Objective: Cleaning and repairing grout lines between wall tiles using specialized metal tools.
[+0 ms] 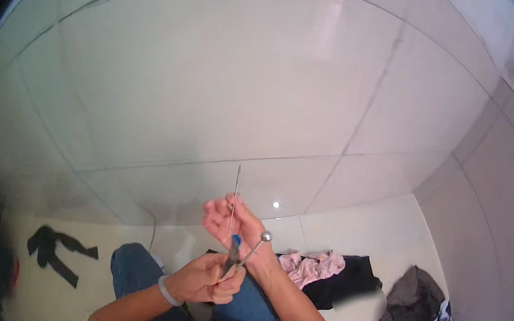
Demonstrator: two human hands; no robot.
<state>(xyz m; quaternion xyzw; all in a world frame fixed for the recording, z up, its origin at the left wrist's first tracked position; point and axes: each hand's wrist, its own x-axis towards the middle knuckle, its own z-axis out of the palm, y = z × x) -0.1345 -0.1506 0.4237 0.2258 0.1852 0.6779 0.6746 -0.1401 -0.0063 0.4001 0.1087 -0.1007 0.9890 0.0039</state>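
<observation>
Low in the middle, my left hand [206,278], with a pale band at its wrist, is closed around a dark narrow tool with a blue end [232,258]. A slim metal rod with a shiny ball on its tip [254,248] slants up to the right from the same grip. Just beyond, my right hand [233,221] is turned palm up, its other fingers loosely curled. Its thumb and forefinger appear to pinch a thin straight metal rod [236,187], which points upward. Where this rod's lower end goes behind the blue end, I cannot make out.
My bent knees in blue jeans [137,271] are below my hands. A pink cloth [314,269] lies on a black cloth [345,282] to the right, with a dark crumpled garment [411,317] farther right. Black fabric [60,251] lies left. A tiled wall [215,83] rises ahead.
</observation>
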